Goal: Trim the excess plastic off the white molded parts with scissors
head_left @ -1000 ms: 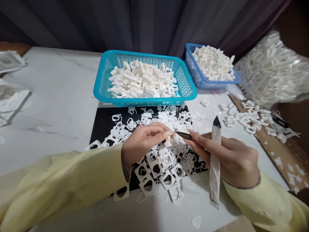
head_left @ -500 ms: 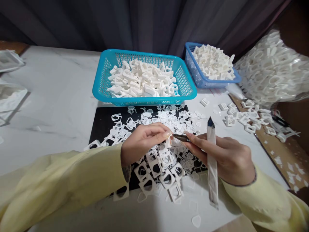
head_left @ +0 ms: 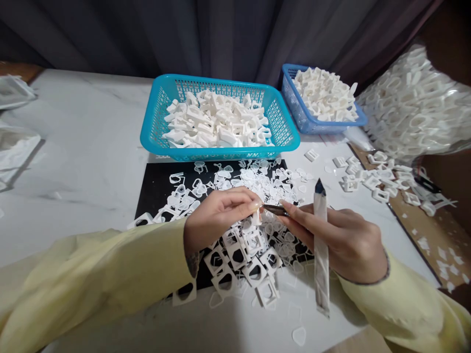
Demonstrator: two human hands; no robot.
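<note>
- White piece (head_left: 256,216): I see it pinched in the left hand (head_left: 224,213), over the scattered parts; the fingers are closed on it and hide much of its shape.
- Right hand (head_left: 349,240): fingers closed around a slim dark tool (head_left: 275,210), whose tip is at the left fingertips; I can't tell if it touches the piece.
- White-wrapped stick (head_left: 321,255): runs across the right hand's fingers, dark point away from me; I can't tell whether it joins the tool.
- Black mat (head_left: 156,184): beneath the hands, strewn with white frames (head_left: 225,283) and thin offcuts.
- Turquoise basket (head_left: 221,153): beyond the mat, holding white parts.
- Blue basket (head_left: 324,128): to its right, heaped, near a clear bag (head_left: 419,108) full of parts.
</note>
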